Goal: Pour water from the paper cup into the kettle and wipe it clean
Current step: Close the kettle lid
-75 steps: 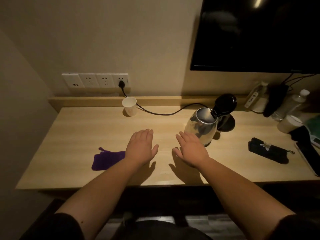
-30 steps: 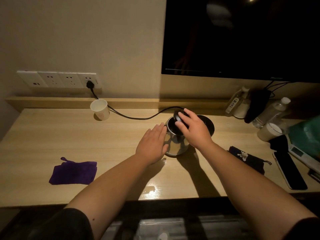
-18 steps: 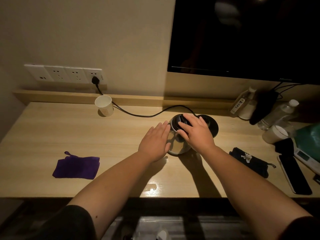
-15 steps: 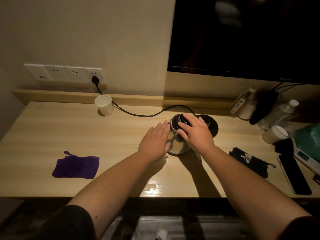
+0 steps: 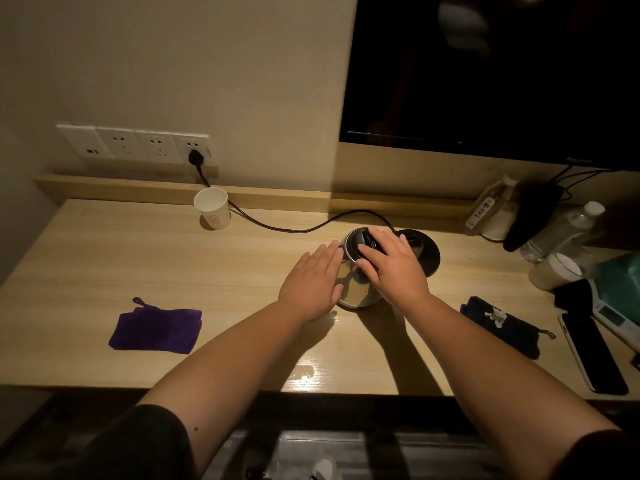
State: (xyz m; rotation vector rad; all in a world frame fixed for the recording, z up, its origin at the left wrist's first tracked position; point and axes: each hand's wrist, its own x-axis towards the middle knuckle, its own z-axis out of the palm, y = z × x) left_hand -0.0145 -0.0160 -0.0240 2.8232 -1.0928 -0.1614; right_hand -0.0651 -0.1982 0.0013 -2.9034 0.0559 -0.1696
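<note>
Under right fingers [image 5: 375, 247]: kettle [image 5: 356, 289] lid; left hand [image 5: 311, 284] alongside.

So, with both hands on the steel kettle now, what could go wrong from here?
1. The round steel kettle stands on the bare wooden desk, off its black round base, and the left hand only lies flat against its side, so it may slide.
2. The right hand presses the black lid; water cannot enter until it opens.
3. The white paper cup stands beside the black power cord; a spill could wet it.
</note>
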